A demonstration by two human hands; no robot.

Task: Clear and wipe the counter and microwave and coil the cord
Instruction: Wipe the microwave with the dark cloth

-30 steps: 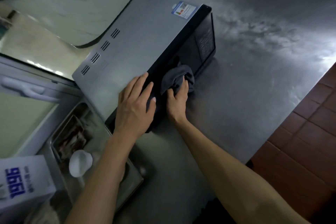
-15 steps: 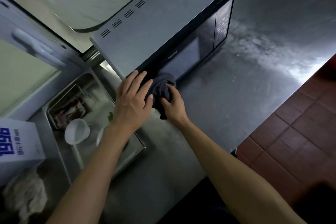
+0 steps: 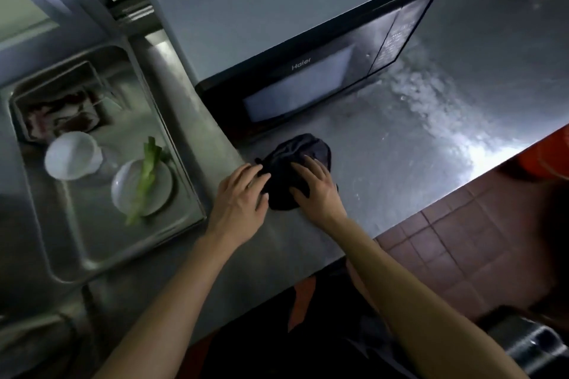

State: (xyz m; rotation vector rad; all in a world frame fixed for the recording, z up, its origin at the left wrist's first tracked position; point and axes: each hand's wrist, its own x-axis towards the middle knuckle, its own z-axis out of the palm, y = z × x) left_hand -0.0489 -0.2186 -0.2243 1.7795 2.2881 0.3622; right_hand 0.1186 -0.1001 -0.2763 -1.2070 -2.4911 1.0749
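A silver-topped microwave (image 3: 277, 18) with a black door stands on the steel counter (image 3: 415, 144). In front of its door a dark grey cloth (image 3: 295, 154) lies bunched on the counter. My right hand (image 3: 317, 191) rests flat on top of the cloth, fingers spread. My left hand (image 3: 243, 194) touches the cloth's left edge, and its fingertips seem to pinch the fabric. The cord is out of sight.
To the left a steel sink (image 3: 77, 258) holds a metal tray (image 3: 55, 108), a white cup (image 3: 72, 155) and a white plate (image 3: 141, 188) with a green leaf. The counter's front edge runs at right above a red tiled floor (image 3: 462, 240). Wet streaks lie right of the microwave.
Both hands and the cloth came down off the microwave's front onto the counter before it. The view shifted, so the sink and plate show more.
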